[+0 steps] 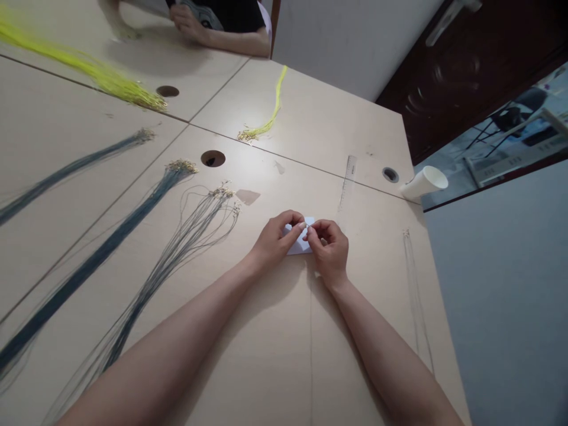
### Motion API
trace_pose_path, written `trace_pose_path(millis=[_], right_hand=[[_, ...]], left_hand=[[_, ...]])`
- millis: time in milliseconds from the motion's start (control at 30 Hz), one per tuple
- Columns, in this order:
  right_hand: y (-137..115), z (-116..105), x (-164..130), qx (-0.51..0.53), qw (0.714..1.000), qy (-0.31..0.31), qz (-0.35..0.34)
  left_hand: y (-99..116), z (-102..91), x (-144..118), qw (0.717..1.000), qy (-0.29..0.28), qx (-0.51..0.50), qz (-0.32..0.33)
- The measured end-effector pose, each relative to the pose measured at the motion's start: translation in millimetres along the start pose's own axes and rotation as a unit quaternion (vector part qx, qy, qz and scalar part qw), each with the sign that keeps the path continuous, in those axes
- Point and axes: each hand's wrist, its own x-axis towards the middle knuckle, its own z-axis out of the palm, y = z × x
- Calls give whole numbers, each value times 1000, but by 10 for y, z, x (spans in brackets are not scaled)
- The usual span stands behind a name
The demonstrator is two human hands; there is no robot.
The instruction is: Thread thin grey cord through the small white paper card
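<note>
Bare to view, the left forearm (177, 343) slants far and rightward and the right forearm (386, 343) far and leftward, bringing the left hand (284, 235) and right hand (331, 245) fingertip to fingertip, thumbs pinched against curled index fingers.

Tbl (377, 266) w/ dk cords (106, 251), ylw cords (89, 65), clr ruler (348, 180).

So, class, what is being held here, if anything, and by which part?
The left hand and right hand pinch something tiny, too small to make out; it may be the far end of the thin cord trailing below them.
</note>
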Motion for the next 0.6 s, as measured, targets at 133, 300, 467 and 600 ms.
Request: trace_pose_path(millis=[133, 300, 467, 600], right_hand=[[-11, -2, 4, 23, 1000, -16, 12], [-21, -8, 16, 31, 999, -22, 13], [-9, -9, 27, 36, 999, -17, 11], [-1, -10, 33, 44, 999, -17, 2]], left_hand=[[-7, 2, -2, 1000, 10, 2, 2], [6, 6, -6, 999, 19, 23, 19], [18, 12, -12, 995, 37, 75, 60], [5, 20, -14, 986, 45, 114, 114]])
